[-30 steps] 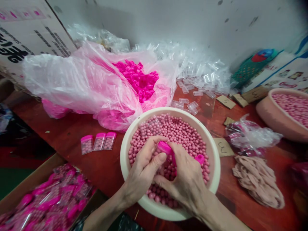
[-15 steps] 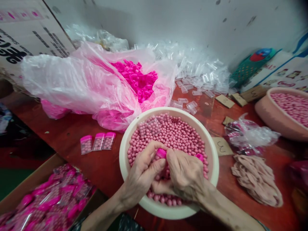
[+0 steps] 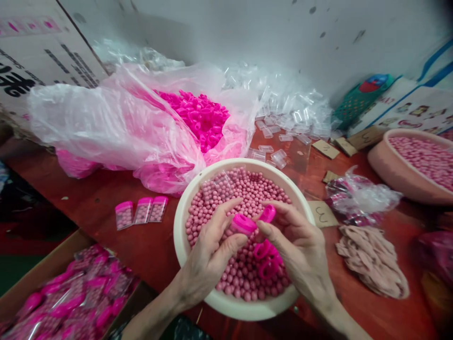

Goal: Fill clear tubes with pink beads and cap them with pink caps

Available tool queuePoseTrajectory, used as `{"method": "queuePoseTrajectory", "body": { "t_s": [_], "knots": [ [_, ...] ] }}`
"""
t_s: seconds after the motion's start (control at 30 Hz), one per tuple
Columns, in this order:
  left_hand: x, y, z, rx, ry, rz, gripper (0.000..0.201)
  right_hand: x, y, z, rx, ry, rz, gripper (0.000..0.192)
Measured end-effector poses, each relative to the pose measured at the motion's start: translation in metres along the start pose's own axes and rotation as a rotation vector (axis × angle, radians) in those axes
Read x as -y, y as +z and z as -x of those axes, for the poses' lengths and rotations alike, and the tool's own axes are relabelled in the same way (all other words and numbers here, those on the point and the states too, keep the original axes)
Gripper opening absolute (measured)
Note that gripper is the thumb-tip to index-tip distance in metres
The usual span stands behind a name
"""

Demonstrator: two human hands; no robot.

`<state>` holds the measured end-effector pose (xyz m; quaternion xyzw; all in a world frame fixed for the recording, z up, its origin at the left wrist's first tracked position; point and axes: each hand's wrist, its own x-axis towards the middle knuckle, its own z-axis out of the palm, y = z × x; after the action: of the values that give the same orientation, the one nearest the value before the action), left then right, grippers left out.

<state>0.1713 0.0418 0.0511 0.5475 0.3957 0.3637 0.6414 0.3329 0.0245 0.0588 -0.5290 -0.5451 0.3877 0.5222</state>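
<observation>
My left hand (image 3: pixel 203 250) grips a small clear container with a pink top piece (image 3: pixel 244 224), tilted over the bowl. Its fingers cover most of the clear body. Between the thumb and fingers of my right hand (image 3: pixel 306 250) is a pink cap (image 3: pixel 268 214), close beside the container's top. Several loose pink caps (image 3: pixel 269 264) show below my right hand; I cannot tell whether they rest on the beads or in the palm. Both hands are above a cream bowl (image 3: pixel 181 231) of pink beads (image 3: pixel 244 290). Clear containers (image 3: pixel 219 185) lie on the beads at the back.
Three filled containers (image 3: pixel 142 210) lie left of the bowl, above a box of filled ones (image 3: pixel 71 293). Behind stand a plastic bag (image 3: pixel 116 127) of pink caps and a heap of clear containers (image 3: pixel 293 106). A crumpled cloth (image 3: pixel 371 259) and another bead basin (image 3: pixel 385 170) are at right.
My hands have moved apart. My right hand has turned and drawn right, now showing a pink cap in its fingers and loose caps below. The container's pink top is more exposed.
</observation>
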Motion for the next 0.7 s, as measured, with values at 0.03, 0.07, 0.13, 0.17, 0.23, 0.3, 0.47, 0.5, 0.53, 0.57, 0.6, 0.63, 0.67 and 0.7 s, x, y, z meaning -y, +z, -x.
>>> {"method": "queuePoseTrajectory", "body": {
  "t_s": [0.03, 0.07, 0.13, 0.17, 0.23, 0.3, 0.47, 0.5, 0.53, 0.57, 0.6, 0.63, 0.67, 0.7],
  "knots": [
    [0.001, 0.000, 0.001, -0.017, 0.032, -0.037, 0.046, 0.000, 0.000, 0.000, 0.069, -0.072, 0.112, 0.029],
    [0.002, 0.000, 0.001, -0.029, 0.058, -0.068, 0.046, 0.000, 0.000, 0.000, 0.161, -0.146, 0.226, 0.033],
    [0.003, 0.000, 0.002, -0.048, 0.077, -0.104, 0.046, 0.003, -0.002, 0.000, 0.355, -0.255, 0.436, 0.039],
    [0.003, -0.001, 0.003, -0.056, 0.078, -0.112, 0.045, 0.004, -0.003, 0.000, 0.420, -0.285, 0.522, 0.040],
    [0.003, -0.001, 0.003, -0.058, 0.075, -0.122, 0.044, 0.007, -0.004, 0.001, 0.460, -0.326, 0.661, 0.048],
    [0.001, -0.001, 0.004, -0.045, 0.093, -0.146, 0.042, 0.009, 0.000, 0.001, 0.403, -0.390, 0.772, 0.055],
    [-0.001, -0.002, 0.003, -0.046, 0.161, -0.210, 0.033, 0.006, 0.015, -0.002, 0.225, -0.677, 1.127, 0.031],
    [-0.001, -0.002, 0.003, -0.041, 0.158, -0.209, 0.030, 0.005, 0.017, -0.003, 0.234, -0.726, 1.205, 0.032],
    [-0.001, -0.003, 0.003, -0.032, 0.146, -0.202, 0.028, 0.004, 0.017, -0.004, 0.247, -0.766, 1.270, 0.032],
    [-0.001, -0.003, 0.003, -0.026, 0.129, -0.191, 0.027, 0.003, 0.018, -0.004, 0.260, -0.789, 1.323, 0.030],
    [0.000, -0.003, 0.003, -0.021, 0.111, -0.179, 0.026, 0.001, 0.018, -0.005, 0.274, -0.794, 1.357, 0.026],
    [0.000, -0.003, 0.003, -0.021, 0.094, -0.170, 0.026, 0.000, 0.018, -0.005, 0.274, -0.794, 1.371, 0.022],
    [0.001, -0.003, 0.004, -0.026, 0.086, -0.165, 0.025, -0.002, 0.018, -0.006, 0.267, -0.786, 1.373, 0.019],
    [0.002, -0.004, 0.004, -0.035, 0.084, -0.162, 0.024, -0.004, 0.019, -0.006, 0.257, -0.774, 1.360, 0.016]
  ]
}}
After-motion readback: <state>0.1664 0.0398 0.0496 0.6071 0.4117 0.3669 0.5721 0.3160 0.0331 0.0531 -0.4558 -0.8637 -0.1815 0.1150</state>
